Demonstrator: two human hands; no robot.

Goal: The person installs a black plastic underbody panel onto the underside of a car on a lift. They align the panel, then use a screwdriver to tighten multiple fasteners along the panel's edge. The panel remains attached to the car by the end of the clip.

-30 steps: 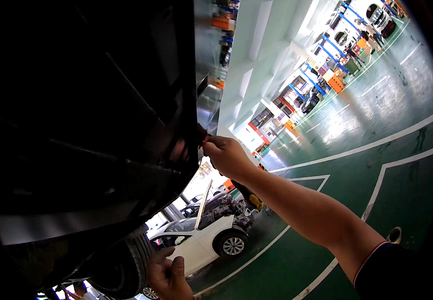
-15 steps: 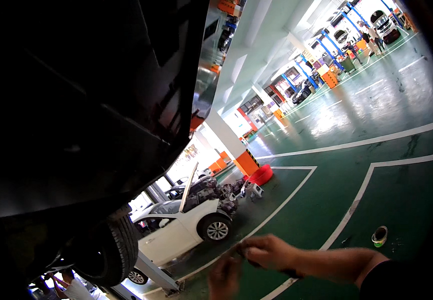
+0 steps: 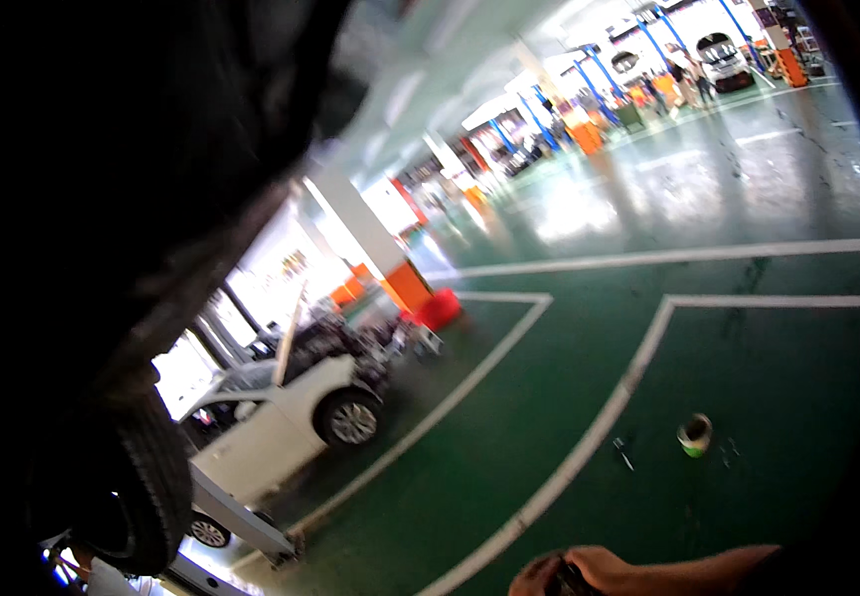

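Note:
At the lower edge is my right hand [image 3: 535, 578], its forearm [image 3: 673, 571] reaching in from the right. A dark band-like thing [image 3: 571, 576] shows at the wrist. Blur and the picture's edge hide the fingers, so I cannot tell what they hold. My left hand is out of the picture. On the green floor beyond my right arm stand a small round open tin [image 3: 694, 435] with a pale green lower part, a thin metal tool [image 3: 625, 454] of unclear kind and several small bits [image 3: 729, 453].
A dark raised car underside [image 3: 102, 199] fills the upper left, with its tyre [image 3: 147, 477] hanging below. A white car [image 3: 281, 437] with its front stripped stands beyond, near a red tub [image 3: 439, 309] and a pillar [image 3: 360, 223]. People [image 3: 686, 77] stand far off.
The view has swung right and down. Both hands were together in front of the white car; now the right is low at the edge and the left is gone from sight.

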